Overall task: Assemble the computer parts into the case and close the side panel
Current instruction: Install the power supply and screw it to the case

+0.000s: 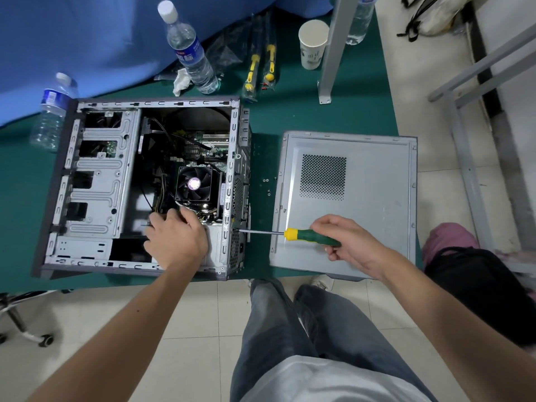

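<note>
While the computer case lies open on its side on the green table, we rest our left hand inside it on the power supply, fingers loosely curled near the cables; we cannot tell whether they pinch anything. Our right hand wraps around the green-and-yellow handle of a screwdriver, its shaft level and its tip touching the case's rear edge. The CPU cooler fan sits just beyond our left hand. The side panel lies flat beside the case, under our right hand, with small screws between them.
</note>
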